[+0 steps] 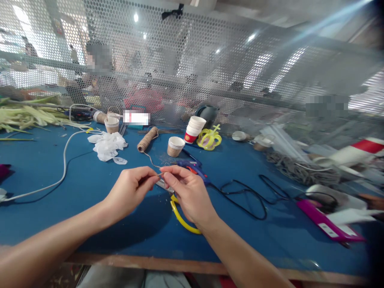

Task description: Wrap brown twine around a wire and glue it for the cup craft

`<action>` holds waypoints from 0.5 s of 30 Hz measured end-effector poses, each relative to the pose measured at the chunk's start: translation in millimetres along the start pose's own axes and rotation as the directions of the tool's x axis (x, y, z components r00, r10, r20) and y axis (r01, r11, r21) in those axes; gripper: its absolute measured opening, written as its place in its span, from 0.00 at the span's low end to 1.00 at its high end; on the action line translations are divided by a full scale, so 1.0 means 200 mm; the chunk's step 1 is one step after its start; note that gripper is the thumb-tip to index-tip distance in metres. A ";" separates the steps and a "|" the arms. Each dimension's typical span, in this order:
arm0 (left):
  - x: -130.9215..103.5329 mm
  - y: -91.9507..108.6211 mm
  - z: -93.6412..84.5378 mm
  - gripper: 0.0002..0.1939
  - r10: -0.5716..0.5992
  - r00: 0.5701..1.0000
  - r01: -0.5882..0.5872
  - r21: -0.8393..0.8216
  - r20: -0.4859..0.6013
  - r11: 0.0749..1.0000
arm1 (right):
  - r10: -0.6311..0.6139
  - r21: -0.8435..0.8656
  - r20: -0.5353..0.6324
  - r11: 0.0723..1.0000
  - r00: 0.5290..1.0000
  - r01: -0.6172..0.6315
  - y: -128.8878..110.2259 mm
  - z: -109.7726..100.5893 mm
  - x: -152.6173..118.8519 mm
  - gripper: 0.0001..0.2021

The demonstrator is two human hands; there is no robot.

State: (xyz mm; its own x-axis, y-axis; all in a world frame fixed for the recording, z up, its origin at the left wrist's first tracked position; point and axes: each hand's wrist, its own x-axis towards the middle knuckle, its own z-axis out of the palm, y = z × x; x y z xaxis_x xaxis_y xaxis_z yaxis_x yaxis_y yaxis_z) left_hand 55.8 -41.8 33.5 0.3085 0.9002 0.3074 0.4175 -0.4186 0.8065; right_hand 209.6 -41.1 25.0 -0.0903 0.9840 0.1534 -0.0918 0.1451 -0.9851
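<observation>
My left hand (129,191) and my right hand (190,192) meet above the middle of the blue table. Each pinches the brown twine (151,161), which runs back to a twine roll (147,139) lying behind them. Below and partly behind my right hand are scissors with yellow handles (184,224); their blades point up toward my fingertips. A blue glue gun (192,166) lies just beyond my right hand, its black cord trailing right. Behind the hands stands a small twine-wrapped cup (175,146).
White crumpled material (108,146) and another wrapped cup (112,125) are back left. Stacked paper cups (194,129) stand beside a yellow crown-like piece (209,139). Pale husks (30,114) lie far left. Grey cord (303,168) and a magenta power strip (328,224) are right. Perforated metal rises behind.
</observation>
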 end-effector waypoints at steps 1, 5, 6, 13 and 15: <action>0.00 0.00 0.00 0.11 0.007 1.000 -0.007 0.010 -0.002 1.000 | 0.003 0.010 -0.002 1.000 1.000 -0.003 0.00 0.00 0.00 0.08; 0.00 -0.01 0.02 0.11 0.018 1.000 -0.018 0.031 0.001 0.999 | -0.017 -0.033 -0.018 0.999 1.000 0.016 -0.01 0.01 0.00 0.07; 0.00 0.00 0.02 0.11 0.019 1.000 -0.019 0.025 0.002 0.999 | -0.030 -0.061 -0.023 0.998 0.999 0.028 -0.01 0.01 0.00 0.07; 0.00 0.00 0.02 0.13 -0.108 0.981 0.140 -0.211 0.159 0.967 | -0.118 -0.171 -0.028 0.979 0.993 0.111 -0.05 0.02 -0.02 0.06; 0.00 0.00 0.01 0.16 -0.155 0.958 0.229 -0.325 0.240 0.917 | -0.131 -0.165 -0.019 0.978 0.991 0.127 -0.05 0.02 -0.02 0.06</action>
State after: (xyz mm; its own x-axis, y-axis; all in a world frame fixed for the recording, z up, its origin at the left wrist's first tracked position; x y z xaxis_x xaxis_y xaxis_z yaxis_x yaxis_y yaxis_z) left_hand 58.0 -41.6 31.9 0.4364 0.8984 0.0486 0.1762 -0.1383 0.9746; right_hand 207.2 -46.6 34.7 -0.0587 0.9582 0.2801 0.0620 0.2835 -0.9570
